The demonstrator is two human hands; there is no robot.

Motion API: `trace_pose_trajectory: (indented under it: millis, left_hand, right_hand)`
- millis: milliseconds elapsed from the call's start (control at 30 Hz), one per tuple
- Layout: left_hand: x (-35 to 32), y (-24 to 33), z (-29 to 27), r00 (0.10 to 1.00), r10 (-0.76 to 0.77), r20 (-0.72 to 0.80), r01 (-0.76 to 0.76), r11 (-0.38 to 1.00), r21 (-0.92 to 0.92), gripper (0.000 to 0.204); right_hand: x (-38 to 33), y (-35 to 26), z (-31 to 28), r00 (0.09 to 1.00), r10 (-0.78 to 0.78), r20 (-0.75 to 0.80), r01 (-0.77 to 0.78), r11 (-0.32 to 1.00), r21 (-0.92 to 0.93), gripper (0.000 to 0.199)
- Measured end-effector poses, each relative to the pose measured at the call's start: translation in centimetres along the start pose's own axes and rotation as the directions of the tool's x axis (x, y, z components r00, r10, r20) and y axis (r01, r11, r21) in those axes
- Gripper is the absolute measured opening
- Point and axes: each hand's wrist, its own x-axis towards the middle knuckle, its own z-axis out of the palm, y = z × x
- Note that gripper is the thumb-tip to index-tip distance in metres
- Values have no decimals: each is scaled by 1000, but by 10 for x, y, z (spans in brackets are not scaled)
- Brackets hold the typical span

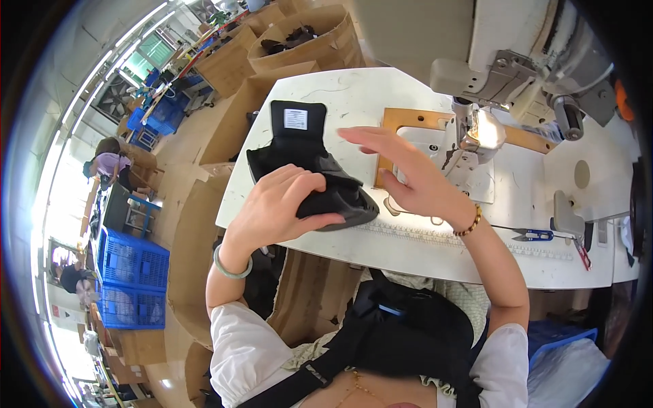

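Observation:
My left hand (282, 204) grips a black sewn pouch-like piece (347, 198) by its near side, thumb on one face and fingers over the other. A flap with a white label (295, 120) stands up at the far end of the piece. To the right of it, my right hand (408, 170) is raised with fingers stretched out, apart from the piece and holding nothing. Just beyond that hand is the needle and presser-foot area of a sewing machine (469, 132), lit by a small lamp. A tan guide plate (415, 119) surrounds part of its bed.
A ruler strip (462, 241) runs along the white table (313, 85) near its front edge. Blue-handled thread snips (534, 235) lie at the right. Cardboard boxes (194, 258) stand left of the table, blue crates (132, 279) farther left. Other people (112, 163) sit in the background.

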Motion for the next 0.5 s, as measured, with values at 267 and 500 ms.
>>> trace_pose_trajectory:
  millis: [267, 500]
  left_hand:
    - [-13, -12, -20, 983, -43, -181, -112, 637, -763, 61]
    - [9, 7, 48, 901, -7, 434, 431, 147, -890, 50]
  right_hand:
    - [8, -51, -17, 943, 20, 332, -148, 919, 365, 39]
    - [-72, -80, -46, 762, 642, 88, -595, 638, 489, 25]
